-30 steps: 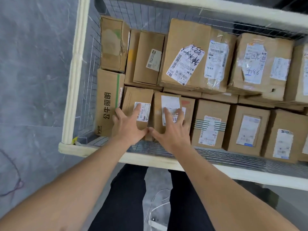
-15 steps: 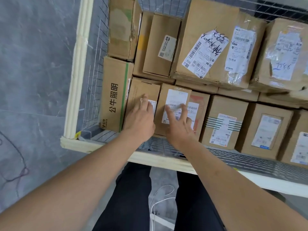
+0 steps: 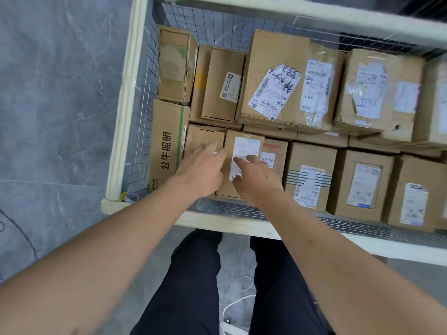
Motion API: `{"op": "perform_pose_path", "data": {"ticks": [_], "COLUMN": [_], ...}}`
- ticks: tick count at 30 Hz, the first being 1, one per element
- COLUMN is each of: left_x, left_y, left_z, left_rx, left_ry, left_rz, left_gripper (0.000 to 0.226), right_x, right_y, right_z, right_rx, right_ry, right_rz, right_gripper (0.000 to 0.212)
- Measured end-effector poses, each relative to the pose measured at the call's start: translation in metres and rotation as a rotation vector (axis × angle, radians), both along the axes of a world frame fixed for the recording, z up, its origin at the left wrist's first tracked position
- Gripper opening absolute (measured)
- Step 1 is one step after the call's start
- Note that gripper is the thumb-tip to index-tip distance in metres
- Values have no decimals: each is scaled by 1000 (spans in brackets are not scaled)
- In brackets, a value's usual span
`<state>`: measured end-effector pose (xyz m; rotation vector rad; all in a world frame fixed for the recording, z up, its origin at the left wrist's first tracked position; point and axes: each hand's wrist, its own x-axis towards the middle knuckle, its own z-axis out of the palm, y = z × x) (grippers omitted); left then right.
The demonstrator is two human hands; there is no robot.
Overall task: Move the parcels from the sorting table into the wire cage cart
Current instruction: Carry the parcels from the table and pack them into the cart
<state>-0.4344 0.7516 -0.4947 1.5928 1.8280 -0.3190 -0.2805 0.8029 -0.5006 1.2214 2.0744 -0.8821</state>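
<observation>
Standing nearest, two legs in black trousers (image 3: 193,286) are on the grey marbled floor (image 3: 60,117), with a thin white cable (image 3: 235,301) between them. Both bare arms reach over the near cream rail of the wire cage cart (image 3: 242,226), whose walls are thin wire mesh.

The left hand (image 3: 202,169) lies flat, fingers straight and together, on a small plain brown carton (image 3: 202,139) in the near row. The right hand (image 3: 256,176), fingers loosely spread and not curled round anything, rests on the next carton (image 3: 244,146), touching its white barcode label. The two hands are just beside each other.

Left of them a tall carton (image 3: 167,143) stands on its end against the left mesh; it has a green stripe and black print "公牛照明". To the right stand more brown cartons with white shipping labels, one (image 3: 309,175) with dark stripes.

In the far row, a big dented carton (image 3: 275,78) carries a tilted label with handwriting and "00 006". Far right, a torn carton (image 3: 377,90) under wrinkled clear tape shows the blue handwritten number "9166", upside down. In the far left corner stands a worn carton (image 3: 175,64).
</observation>
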Motion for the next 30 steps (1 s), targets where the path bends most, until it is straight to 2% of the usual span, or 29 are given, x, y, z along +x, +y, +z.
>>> {"op": "perform_pose_path", "data": {"ticks": [3, 11, 18, 22, 27, 30], "left_x": [0, 7, 34, 62, 111, 145], "left_y": [-1, 3, 14, 21, 31, 38], "left_z": [29, 129, 229, 283, 337, 360], "left_rx": [60, 128, 197, 279, 352, 398], "left_ry": [-6, 7, 38, 46, 51, 54], "left_rz": [-63, -202, -294, -360, -446, -486], "left_gripper": [46, 35, 53, 52, 42, 48], "right_x": [6, 22, 47, 74, 129, 169], "right_y": [-5, -12, -21, -22, -22, -24], "right_z": [31, 136, 233, 284, 333, 360], "right_rx": [38, 181, 324, 381, 440, 493], "right_ry": [61, 122, 169, 201, 171, 162], "right_rz": [-27, -117, -206, -248, -315, -338], "right_gripper": [51, 49, 48, 54, 51, 52]}}
